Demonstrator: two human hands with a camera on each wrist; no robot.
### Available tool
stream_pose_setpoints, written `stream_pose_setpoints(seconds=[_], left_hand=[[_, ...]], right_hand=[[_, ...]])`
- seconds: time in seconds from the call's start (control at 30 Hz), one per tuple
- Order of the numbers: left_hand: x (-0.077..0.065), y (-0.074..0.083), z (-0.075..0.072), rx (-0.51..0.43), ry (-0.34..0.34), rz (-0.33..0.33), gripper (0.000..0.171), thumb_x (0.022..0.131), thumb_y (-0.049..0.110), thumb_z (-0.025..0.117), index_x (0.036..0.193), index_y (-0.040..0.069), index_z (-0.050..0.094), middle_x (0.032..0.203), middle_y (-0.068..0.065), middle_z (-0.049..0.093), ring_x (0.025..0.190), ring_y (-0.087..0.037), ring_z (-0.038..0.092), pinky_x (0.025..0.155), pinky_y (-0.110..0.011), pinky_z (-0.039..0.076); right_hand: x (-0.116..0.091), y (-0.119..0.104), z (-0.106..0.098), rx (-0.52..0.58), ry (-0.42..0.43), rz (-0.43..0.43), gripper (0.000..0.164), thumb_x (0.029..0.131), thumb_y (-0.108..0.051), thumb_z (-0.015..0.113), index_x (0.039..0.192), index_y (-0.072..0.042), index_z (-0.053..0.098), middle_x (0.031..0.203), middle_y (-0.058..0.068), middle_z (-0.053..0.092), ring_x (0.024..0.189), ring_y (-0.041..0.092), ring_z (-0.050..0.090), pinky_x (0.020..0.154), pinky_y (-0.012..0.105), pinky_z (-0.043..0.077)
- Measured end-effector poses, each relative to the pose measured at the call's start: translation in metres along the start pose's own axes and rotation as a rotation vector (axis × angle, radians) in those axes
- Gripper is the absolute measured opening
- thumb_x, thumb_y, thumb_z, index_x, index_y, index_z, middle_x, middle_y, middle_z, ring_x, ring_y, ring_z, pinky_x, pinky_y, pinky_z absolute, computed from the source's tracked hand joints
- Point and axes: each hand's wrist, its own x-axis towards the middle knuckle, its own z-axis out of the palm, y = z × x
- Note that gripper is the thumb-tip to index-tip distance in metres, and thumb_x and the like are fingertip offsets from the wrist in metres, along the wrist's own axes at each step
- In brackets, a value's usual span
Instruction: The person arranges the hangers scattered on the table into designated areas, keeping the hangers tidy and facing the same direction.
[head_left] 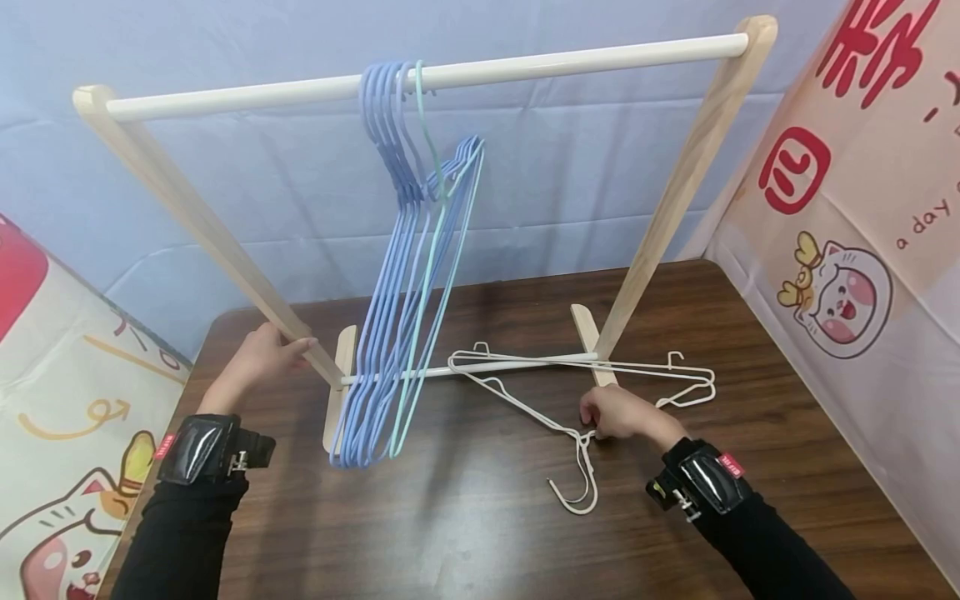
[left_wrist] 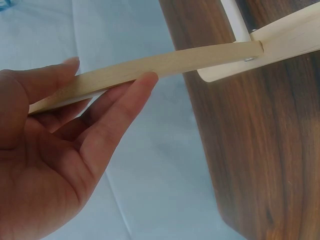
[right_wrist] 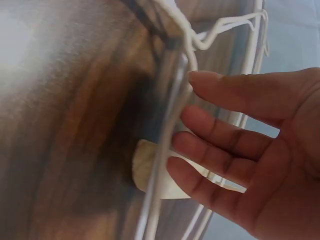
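Observation:
My left hand (head_left: 266,358) pinches the left wooden post (left_wrist: 200,57) of a garment rack between thumb and fingers. On the table at the right lie white hangers (head_left: 525,407), overlapping one another, with a pair of hooks (head_left: 588,487) pointing toward me. My right hand (head_left: 618,412) is at the neck of these hangers. In the right wrist view its thumb tip and loosely bent fingertips (right_wrist: 187,117) come right up to the white hanger (right_wrist: 165,145), thumb and fingers spread apart. Several blue hangers (head_left: 386,250) and a mint-green hanger (head_left: 433,275) hang from the rack's top bar (head_left: 585,62).
The rack's lower bar (head_left: 517,364) runs just above the brown table (head_left: 450,533), behind the white hangers. Its wooden right foot (head_left: 585,329) stands near my right hand. A blue cloth (head_left: 525,183) hangs behind, and printed panels (head_left: 862,208) flank the table.

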Motion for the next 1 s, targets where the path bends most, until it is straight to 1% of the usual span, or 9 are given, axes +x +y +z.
stream_pose_setpoints(seconds=[0.2, 0.33, 0.4, 0.6, 0.7, 1.0], left_hand=[[-0.001, 0.001, 0.000, -0.006, 0.001, -0.011, 0.040, 0.095, 0.021, 0.050, 0.115, -0.013, 0.051, 0.098, -0.029, 0.062, 0.077, -0.026, 0.066, 0.068, -0.036, 0.052], [-0.001, 0.001, 0.000, -0.011, 0.001, -0.011, 0.040, 0.095, 0.021, 0.049, 0.115, -0.013, 0.051, 0.098, -0.029, 0.062, 0.076, -0.025, 0.066, 0.069, -0.038, 0.052], [-0.001, 0.001, 0.000, -0.016, -0.001, -0.008, 0.040, 0.095, 0.021, 0.049, 0.115, -0.013, 0.050, 0.098, -0.029, 0.062, 0.076, -0.025, 0.066, 0.070, -0.039, 0.052], [0.000, 0.000, 0.000, -0.014, -0.004, 0.012, 0.038, 0.095, 0.020, 0.050, 0.115, -0.013, 0.051, 0.098, -0.029, 0.062, 0.075, -0.025, 0.066, 0.068, -0.039, 0.052], [0.001, 0.000, 0.000, -0.010, -0.005, 0.015, 0.038, 0.095, 0.020, 0.049, 0.115, -0.013, 0.051, 0.098, -0.030, 0.062, 0.075, -0.025, 0.066, 0.068, -0.040, 0.052], [0.002, 0.000, -0.001, -0.013, -0.012, 0.017, 0.038, 0.095, 0.018, 0.049, 0.116, -0.014, 0.050, 0.099, -0.031, 0.061, 0.076, -0.027, 0.066, 0.069, -0.041, 0.053]], right_hand=[[-0.002, 0.002, 0.008, -0.059, 0.006, -0.015, 0.024, 0.055, 0.011, 0.063, 0.062, -0.010, 0.053, 0.055, -0.008, 0.042, 0.052, 0.008, 0.040, 0.048, 0.022, 0.035], [-0.003, 0.002, 0.012, -0.095, 0.029, -0.038, 0.024, 0.057, 0.011, 0.062, 0.059, -0.011, 0.052, 0.055, -0.009, 0.040, 0.052, 0.008, 0.039, 0.047, 0.022, 0.033], [-0.003, 0.002, 0.013, -0.101, 0.029, -0.030, 0.025, 0.058, 0.010, 0.062, 0.058, -0.012, 0.051, 0.055, -0.009, 0.039, 0.053, 0.008, 0.039, 0.047, 0.022, 0.032], [-0.004, 0.000, 0.013, -0.118, 0.029, -0.024, 0.026, 0.060, 0.010, 0.062, 0.057, -0.013, 0.051, 0.056, -0.009, 0.041, 0.053, 0.008, 0.039, 0.046, 0.023, 0.032], [-0.005, 0.000, 0.013, -0.132, 0.045, -0.044, 0.025, 0.060, 0.010, 0.061, 0.057, -0.013, 0.052, 0.056, -0.009, 0.041, 0.053, 0.008, 0.039, 0.046, 0.023, 0.033], [-0.008, -0.005, 0.013, -0.183, 0.086, -0.063, 0.027, 0.058, 0.013, 0.056, 0.058, -0.014, 0.053, 0.058, -0.009, 0.042, 0.054, 0.008, 0.039, 0.046, 0.023, 0.034]])
